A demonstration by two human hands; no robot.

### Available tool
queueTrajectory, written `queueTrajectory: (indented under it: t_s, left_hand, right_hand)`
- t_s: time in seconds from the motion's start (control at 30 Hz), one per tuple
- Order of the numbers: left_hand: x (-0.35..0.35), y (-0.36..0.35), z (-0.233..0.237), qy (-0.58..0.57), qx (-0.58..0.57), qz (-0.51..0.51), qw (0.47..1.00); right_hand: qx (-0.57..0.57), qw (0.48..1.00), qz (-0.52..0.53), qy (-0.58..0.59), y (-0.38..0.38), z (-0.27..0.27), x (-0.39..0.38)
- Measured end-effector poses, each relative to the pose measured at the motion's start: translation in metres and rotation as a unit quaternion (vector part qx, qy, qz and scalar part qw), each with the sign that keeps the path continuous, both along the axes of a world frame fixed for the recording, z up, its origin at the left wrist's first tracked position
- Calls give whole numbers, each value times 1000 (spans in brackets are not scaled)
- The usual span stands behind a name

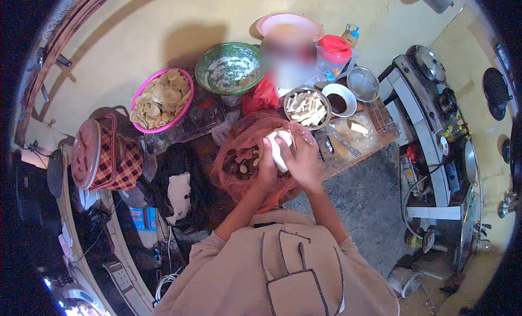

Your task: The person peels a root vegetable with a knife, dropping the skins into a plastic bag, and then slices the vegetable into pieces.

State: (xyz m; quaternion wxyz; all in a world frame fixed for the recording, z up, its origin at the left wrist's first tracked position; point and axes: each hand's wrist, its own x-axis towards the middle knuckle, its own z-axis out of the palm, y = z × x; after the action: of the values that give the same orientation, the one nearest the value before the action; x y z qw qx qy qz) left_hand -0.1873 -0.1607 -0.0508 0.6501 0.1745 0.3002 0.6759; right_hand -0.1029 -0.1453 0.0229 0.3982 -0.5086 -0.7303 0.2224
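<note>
Gripping a white chunk (280,146) with both hands, chest-front, right over the open mouth of a red plastic bag (235,147). Left hand (266,166) curled tight round the chunk's left side, fingers closed on it. Right hand (303,161) clamped on the right side, also fully closed, thumb across the top. Cannot tell whether anything else sits inside either grip. Brown scraps (243,166) lying inside the bag, just under the hands. Just beyond the chunk: steel bowl (289,98) filled with pale cut strips, touching the bag's far edge. Right of that, small white bowl (348,96) with dark liquid, then a metal strainer (363,83) behind it. Further back, red-lidded jug (333,54) and green bowl (228,69) with white residue. Off to the left, well apart from the hands: pink basin (162,99) heaped with pale round slices, and a plaid bag (117,158) nearer the edge. Stove (429,66) at far right.
</note>
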Motion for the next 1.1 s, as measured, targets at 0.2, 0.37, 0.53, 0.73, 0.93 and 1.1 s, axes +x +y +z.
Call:
queueTrajectory:
  t_s: [0.2, 0.37, 0.53, 0.73, 0.93, 1.1]
  left_hand:
    - [8, 1, -2, 242, 26, 146, 959]
    - [5, -1, 24, 277, 33, 163, 946]
    - [-1, 2, -7, 170, -31, 145, 974]
    - [0, 4, -19, -19, 13, 44, 999]
    - [14, -4, 2, 229, -25, 80, 970]
    - [14, -4, 7, 251, 63, 105, 960]
  right_hand:
    - [105, 994, 13, 8, -4, -30, -5]
    - [14, 990, -17, 139, -10, -34, -8]
    - [-13, 940, -68, 333, -1, -25, -18]
    - [69, 962, -71, 254, 9, -39, -12]
    - [48, 972, -71, 217, -4, -21, -11]
    - [56, 944, -75, 315, 7, -45, -13]
